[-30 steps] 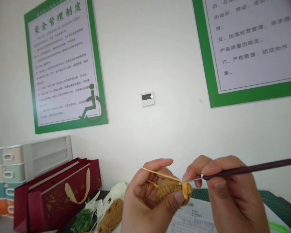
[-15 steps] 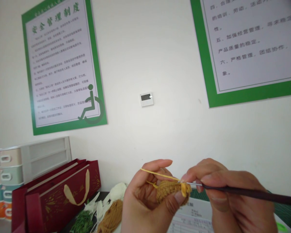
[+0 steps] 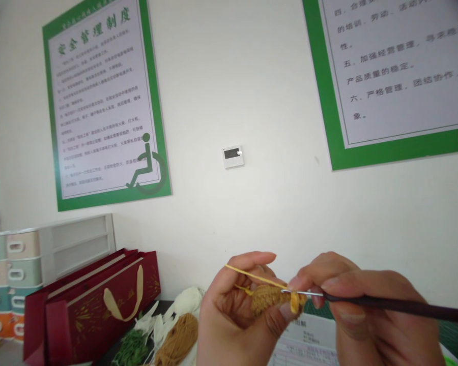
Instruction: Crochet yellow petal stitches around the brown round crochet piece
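Note:
My left hand (image 3: 238, 310) pinches a small brown crochet piece (image 3: 269, 299) between thumb and fingers. Yellow yarn (image 3: 255, 276) runs over its raised index finger to the edge of the piece, where a yellow loop (image 3: 294, 302) stands out. My right hand (image 3: 370, 305) is closed around the dark handle of a crochet hook (image 3: 400, 305). The hook's metal tip lies at the top edge of the piece, by the yellow loop. Right fingertips are close to the yarn there. Part of the crochet piece is hidden behind my left thumb.
Below my hands lie a printed sheet (image 3: 303, 338) and a green mat (image 3: 456, 338). At left are brown yarn (image 3: 178, 339), green yarn (image 3: 132, 346), white yarn (image 3: 189, 301), dark red gift bags (image 3: 99, 315) and a drawer unit (image 3: 23, 274). Framed posters (image 3: 99, 101) hang on the wall.
The view has shifted slightly, so everything sits a little further right. The hook's tip now shows more clearly at the piece's edge; both hands keep their hold.

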Motion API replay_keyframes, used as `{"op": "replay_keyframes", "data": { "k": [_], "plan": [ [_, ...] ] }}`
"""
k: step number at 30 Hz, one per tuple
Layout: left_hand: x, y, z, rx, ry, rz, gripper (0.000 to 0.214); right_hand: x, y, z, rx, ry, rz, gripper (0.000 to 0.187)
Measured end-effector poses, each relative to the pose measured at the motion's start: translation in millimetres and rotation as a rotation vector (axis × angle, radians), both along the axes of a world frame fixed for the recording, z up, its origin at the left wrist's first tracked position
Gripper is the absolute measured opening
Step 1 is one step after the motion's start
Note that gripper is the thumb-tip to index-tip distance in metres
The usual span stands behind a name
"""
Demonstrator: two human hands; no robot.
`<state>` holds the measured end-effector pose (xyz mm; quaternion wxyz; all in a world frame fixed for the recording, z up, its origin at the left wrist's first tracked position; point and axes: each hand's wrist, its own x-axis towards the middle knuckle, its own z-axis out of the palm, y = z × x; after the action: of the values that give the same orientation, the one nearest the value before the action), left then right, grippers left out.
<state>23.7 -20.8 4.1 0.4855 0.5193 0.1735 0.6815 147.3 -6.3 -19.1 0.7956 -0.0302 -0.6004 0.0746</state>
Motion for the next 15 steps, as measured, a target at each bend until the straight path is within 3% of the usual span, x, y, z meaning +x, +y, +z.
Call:
{"op": "replay_keyframes", "data": {
  "k": [10, 15],
  "plan": [
    [1.3, -2.0, 4.7, 0.007, -0.009, 0.043, 0.043, -9.6, -1.1, 3.3, 0.034, 0.127, -0.025, 0.009],
    [1.3, -2.8, 4.9, 0.015, -0.016, 0.041, 0.041, -10.4, -2.0, 2.5, 0.022, 0.096, -0.025, 0.009]
  ]
}}
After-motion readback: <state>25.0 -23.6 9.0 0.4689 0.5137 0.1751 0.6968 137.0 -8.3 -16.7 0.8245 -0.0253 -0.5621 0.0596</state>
